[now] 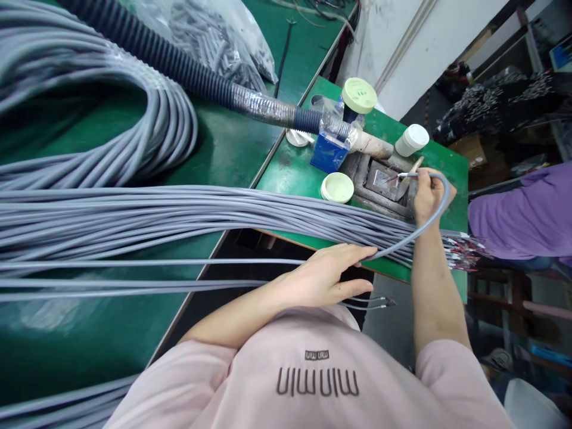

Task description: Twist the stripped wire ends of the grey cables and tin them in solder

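Observation:
My right hand [431, 193] pinches a grey cable [413, 235] close to its stripped end. The thin bare wires [393, 178] at that end are over a small square pot of shiny metal [382, 180]; whether they touch the surface I cannot tell. From the right hand the cable loops round and runs back under my left hand [333, 271]. The left hand's fingers are stretched out, thumb apart, lying over the cable. Beneath the looped cable lies a thick bundle of grey cables [268, 208], whose stripped wire ends [465, 250] fan out at the right.
Around the pot stand an open pale tub [337, 187], a white jar [412, 140], a blue box [329, 152] and a green-lidded container [358, 95]. A ribbed black hose [179, 62] reaches the pot. Coiled cables [161, 113] lie left. A purple-sleeved person [522, 208] is at right.

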### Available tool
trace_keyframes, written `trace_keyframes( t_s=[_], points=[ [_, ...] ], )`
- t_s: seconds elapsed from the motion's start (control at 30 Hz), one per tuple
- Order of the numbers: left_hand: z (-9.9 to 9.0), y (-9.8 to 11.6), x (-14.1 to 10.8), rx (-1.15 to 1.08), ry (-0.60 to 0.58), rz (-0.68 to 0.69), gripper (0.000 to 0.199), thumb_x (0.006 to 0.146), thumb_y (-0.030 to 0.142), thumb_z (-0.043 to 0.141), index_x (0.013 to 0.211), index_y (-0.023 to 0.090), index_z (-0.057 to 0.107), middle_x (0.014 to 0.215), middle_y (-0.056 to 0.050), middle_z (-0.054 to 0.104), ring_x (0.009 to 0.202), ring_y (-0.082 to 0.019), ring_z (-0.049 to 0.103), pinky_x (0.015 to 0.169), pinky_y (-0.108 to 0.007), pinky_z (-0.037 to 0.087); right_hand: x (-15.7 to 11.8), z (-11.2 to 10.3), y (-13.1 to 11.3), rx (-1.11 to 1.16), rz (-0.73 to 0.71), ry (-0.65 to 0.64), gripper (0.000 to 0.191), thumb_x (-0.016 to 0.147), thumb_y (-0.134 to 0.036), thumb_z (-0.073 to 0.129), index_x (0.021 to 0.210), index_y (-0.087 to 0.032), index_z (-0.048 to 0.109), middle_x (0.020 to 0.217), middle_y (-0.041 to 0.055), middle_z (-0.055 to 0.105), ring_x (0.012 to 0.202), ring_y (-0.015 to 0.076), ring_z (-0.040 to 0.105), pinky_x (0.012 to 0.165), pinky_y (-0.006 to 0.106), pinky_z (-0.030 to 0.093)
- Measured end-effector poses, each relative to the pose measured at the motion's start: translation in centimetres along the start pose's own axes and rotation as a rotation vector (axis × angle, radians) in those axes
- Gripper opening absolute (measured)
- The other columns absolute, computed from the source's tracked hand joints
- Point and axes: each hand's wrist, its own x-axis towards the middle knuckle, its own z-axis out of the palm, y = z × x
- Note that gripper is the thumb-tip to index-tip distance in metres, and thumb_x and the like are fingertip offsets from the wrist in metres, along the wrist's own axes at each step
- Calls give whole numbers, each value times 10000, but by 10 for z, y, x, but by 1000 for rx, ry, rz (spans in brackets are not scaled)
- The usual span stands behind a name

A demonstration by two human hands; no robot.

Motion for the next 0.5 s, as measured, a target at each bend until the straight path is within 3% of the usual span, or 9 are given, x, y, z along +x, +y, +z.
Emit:
trace_keyframes(
  t_s=[0.13, 0.27, 0.37, 0.5],
  points=[
    [4, -4, 6, -158, 62, -26, 434, 901, 376, 590, 1297, 198, 584, 1194, -102, 677, 1101, -224, 600, 977, -363, 460, -32, -38, -51, 145, -171, 65, 236, 934, -336, 535, 1009, -201, 714, 963, 68, 733, 907, 219, 688, 848, 390, 540],
    [19, -17, 19, -584, 156, -210, 442, 874, 418, 626, 1219, 144, 646, 1098, -122, 711, 1015, -206, 651, 915, -324, 494, -89, -72, -96, 301, -435, -83, 272, 878, -243, 623, 1142, -264, 683, 1062, 61, 736, 1015, 269, 683, 852, 454, 563],
    [30, -24, 25, -864, 208, -239, 436, 816, 456, 688, 1108, 133, 700, 974, -92, 726, 874, -169, 666, 860, -307, 511, -131, -85, -100, 301, -563, -200, 372, 832, -170, 675, 1190, -271, 658, 1077, 63, 742, 1073, 286, 664, 863, 483, 560],
    [39, -25, 24, -925, 207, -219, 340, 750, 428, 759, 891, 119, 739, 881, -66, 704, 749, -127, 628, 753, -266, 513, -164, -95, -83, 185, -596, -269, 444, 824, -73, 644, 1216, -283, 637, 1100, 63, 739, 1127, 265, 637, 892, 486, 541]
  ],
)
